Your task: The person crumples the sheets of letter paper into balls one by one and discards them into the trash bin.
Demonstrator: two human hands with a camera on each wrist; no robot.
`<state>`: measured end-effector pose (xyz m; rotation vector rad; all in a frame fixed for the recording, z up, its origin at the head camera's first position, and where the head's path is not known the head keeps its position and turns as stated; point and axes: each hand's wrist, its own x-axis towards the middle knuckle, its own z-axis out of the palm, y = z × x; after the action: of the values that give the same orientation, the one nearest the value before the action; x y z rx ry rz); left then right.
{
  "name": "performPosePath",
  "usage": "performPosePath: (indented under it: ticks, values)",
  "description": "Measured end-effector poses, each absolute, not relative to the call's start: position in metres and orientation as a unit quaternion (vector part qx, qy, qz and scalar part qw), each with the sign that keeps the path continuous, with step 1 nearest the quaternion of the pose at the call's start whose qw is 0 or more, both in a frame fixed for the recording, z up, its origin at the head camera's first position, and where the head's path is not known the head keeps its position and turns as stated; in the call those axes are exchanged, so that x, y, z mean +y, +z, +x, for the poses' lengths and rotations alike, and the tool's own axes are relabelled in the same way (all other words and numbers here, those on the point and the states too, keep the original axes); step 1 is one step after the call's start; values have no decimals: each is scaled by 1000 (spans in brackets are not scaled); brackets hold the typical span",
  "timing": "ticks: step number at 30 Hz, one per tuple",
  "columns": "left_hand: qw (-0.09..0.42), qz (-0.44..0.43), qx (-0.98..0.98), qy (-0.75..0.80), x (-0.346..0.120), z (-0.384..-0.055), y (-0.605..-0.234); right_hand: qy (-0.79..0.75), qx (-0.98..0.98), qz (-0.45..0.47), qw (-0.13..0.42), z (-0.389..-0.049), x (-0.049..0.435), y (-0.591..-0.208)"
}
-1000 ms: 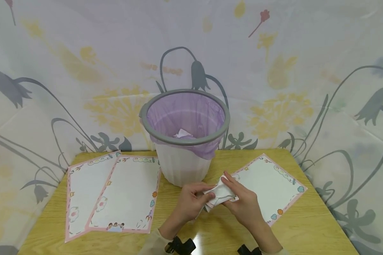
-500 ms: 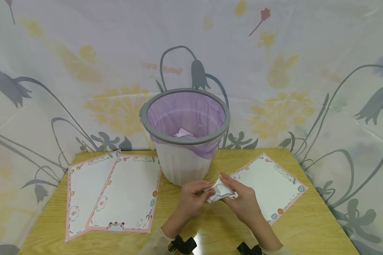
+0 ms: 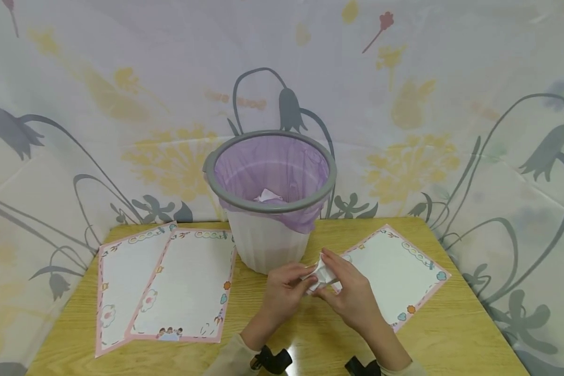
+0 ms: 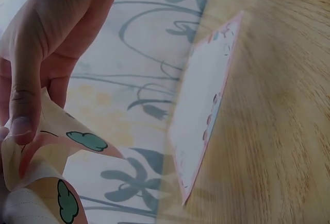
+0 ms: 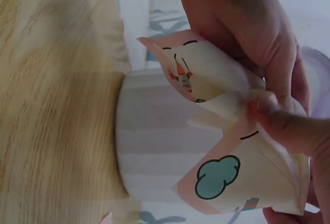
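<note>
Between the two hands is a crumpled sheet of paper [image 3: 324, 274], white with a pink border and green clouds [image 5: 219, 175]. My left hand [image 3: 282, 293] pinches its left side between thumb and fingers. From the other side, my right hand [image 3: 353, 295] grips the paper, its fingers bent over the top edge. In the right wrist view the left hand [image 5: 247, 26] comes in from the top, and the right thumb [image 5: 296, 128] presses on a fold. The left wrist view shows the right hand [image 4: 49, 33] with its thumb on the paper. Both hands are in front of the bin.
A white bin [image 3: 268, 240] with a grey rim and purple liner stands at the back of the wooden table [image 3: 451, 339]. Crumpled paper [image 3: 269, 196] lies inside. Two bordered sheets [image 3: 188, 284] overlap on the left; another sheet [image 3: 397, 277] lies right. A floral cloth [image 3: 169, 62] hangs behind.
The paper has become smaller and more folded between the hands. The right hand has shifted slightly left, closer to the left hand.
</note>
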<state>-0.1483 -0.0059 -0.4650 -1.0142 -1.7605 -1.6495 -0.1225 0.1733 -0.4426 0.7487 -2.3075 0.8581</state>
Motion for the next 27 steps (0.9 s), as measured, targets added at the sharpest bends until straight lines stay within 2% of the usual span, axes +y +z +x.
performPosePath:
  ticks: [6, 9, 13, 17, 23, 27]
  values:
    - [304, -383, -652, -579, -3, -151, -467, 345, -851, 283, 279, -122, 171, -440]
    - [305, -380, -656, -576, -2, -150, -464, 335, -851, 278, 294, -124, 169, -439]
    - [274, -382, -683, -559, -4, -149, -459, 333, -844, 265, 327, -126, 167, -439]
    - [234, -409, -698, -539, -8, -151, -455, 370, -834, 244, 330, -126, 167, -440]
    - [250, -450, -678, -525, -12, -155, -447, 422, -822, 221, 312, -126, 166, -445]
    - [229, -454, -646, -569, -12, -152, -442, 433, -814, 214, 322, -128, 164, -450]
